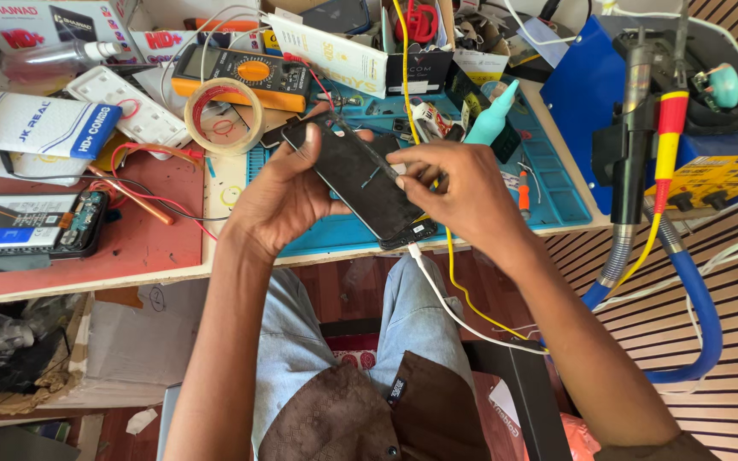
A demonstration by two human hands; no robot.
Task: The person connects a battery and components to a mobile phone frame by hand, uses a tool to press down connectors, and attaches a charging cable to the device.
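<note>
phone (360, 181) held in left hand (279, 201), right hand (459, 192) on it.

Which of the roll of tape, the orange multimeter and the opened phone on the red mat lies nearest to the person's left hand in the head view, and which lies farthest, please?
From the left hand, which holds the black phone:
1. Roll of tape, just up and left of the hand.
2. Orange multimeter, farther back, behind the tape.
3. Opened phone, far left on the red mat.
</note>
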